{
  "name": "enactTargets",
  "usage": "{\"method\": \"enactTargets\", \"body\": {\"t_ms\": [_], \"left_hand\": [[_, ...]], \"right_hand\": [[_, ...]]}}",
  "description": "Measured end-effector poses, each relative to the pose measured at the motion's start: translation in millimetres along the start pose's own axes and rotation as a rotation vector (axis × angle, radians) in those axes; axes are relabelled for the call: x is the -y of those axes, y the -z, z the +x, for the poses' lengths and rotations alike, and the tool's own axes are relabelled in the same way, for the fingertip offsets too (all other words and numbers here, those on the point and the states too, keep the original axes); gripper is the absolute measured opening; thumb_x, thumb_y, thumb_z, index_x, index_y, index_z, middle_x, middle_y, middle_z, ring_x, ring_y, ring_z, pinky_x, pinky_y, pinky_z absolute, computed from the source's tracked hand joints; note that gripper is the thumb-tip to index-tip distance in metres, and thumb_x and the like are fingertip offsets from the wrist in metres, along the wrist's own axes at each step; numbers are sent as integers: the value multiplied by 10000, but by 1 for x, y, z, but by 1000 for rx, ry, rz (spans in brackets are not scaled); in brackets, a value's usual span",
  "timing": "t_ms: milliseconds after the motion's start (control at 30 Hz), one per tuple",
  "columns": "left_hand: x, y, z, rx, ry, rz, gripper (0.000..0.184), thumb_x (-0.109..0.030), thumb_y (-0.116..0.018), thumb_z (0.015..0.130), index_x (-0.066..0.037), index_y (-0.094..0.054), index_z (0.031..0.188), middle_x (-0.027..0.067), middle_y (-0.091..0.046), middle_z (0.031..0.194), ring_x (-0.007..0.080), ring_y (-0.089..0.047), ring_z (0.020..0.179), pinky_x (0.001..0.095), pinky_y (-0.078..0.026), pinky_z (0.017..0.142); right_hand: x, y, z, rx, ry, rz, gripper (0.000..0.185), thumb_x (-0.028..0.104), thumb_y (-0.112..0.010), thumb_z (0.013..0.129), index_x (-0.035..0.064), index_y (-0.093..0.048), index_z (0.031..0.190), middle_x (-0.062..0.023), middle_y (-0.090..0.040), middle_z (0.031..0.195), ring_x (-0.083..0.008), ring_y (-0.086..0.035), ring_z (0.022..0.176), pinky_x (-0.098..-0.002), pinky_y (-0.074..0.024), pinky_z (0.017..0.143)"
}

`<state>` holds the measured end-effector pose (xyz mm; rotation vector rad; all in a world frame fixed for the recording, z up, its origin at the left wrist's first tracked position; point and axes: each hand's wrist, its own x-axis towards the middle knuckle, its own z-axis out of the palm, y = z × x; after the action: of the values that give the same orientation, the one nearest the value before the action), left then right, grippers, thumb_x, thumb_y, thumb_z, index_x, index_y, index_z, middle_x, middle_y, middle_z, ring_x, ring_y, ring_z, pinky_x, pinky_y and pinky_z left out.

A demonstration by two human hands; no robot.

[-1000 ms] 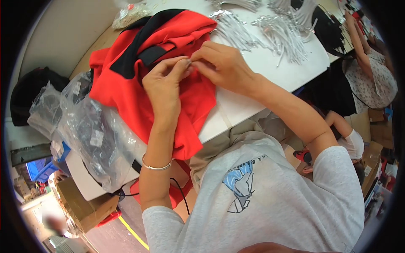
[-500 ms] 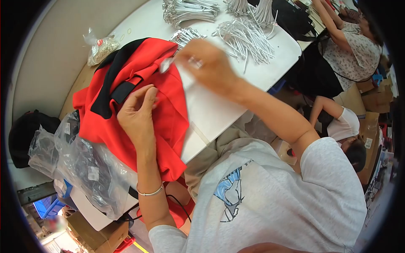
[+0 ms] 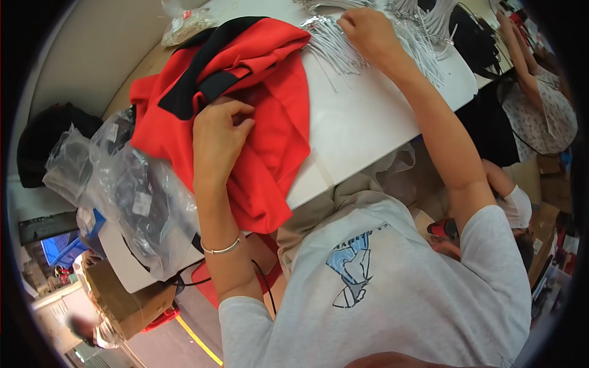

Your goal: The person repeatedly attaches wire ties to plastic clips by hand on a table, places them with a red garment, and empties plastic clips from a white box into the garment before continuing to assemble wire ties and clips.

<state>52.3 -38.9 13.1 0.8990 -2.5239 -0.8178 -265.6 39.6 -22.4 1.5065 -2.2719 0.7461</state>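
My left hand rests on a red garment with black trim, beside a black patch on it. Its fingers curl loosely, thumb and index finger a little apart, and nothing shows between them. My right hand is at the far side of the table, over the ends of a bundle of thin white cords. Those fingers are closed and pressed together. Whatever they hold, if anything, is hidden.
More white cord bundles lie farther right on the white table. A bag of small pale pieces stands by the wall. Clear plastic bags and a black cap are left. Another person sits at right.
My right hand has moved from above the garment, up and right to the cord bundle. The small shiny clear thing at its fingers no longer shows. My left hand stays by the black patch.
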Motion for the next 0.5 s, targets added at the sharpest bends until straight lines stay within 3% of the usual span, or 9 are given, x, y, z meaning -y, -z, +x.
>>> {"method": "enactTargets", "body": {"t_ms": [100, 233, 433, 500], "left_hand": [[-1, 4, -1, 48, 51, -46, 268, 20, -657, 717, 20, -737, 973, 122, -714, 932, 242, -621, 717, 312, -506, 702], [5, 8, -8, -23, -125, -117, 250, 35, -658, 710, 17, -742, 945, 117, -706, 950, 265, -615, 728, 316, -497, 702], [-9, 10, -7, 94, -54, 19, 244, 46, -655, 710, 2, -750, 931, 114, -690, 932, 275, -603, 731, 327, -490, 708], [-9, 9, -6, 52, -44, 57, 225, 49, -659, 713, -3, -751, 912, 108, -683, 914, 270, -599, 726, 328, -490, 711]], "right_hand": [[3, -9, 11, 116, 10, 46, 140, 118, -621, 828, -4, -650, 768, -176, -642, 736, -355, -583, 641, -418, -485, 613], [-6, -14, 8, 21, -38, 3, 138, 102, -591, 824, -8, -623, 748, -198, -636, 715, -378, -594, 646, -432, -485, 613], [13, 16, 9, 11, -194, 55, 135, 98, -587, 819, -17, -622, 758, -190, -647, 728, -388, -596, 656, -435, -482, 626], [24, 23, 0, 75, -181, 253, 124, 105, -606, 839, -3, -652, 799, -143, -638, 714, -311, -570, 643, -377, -463, 608]]}}
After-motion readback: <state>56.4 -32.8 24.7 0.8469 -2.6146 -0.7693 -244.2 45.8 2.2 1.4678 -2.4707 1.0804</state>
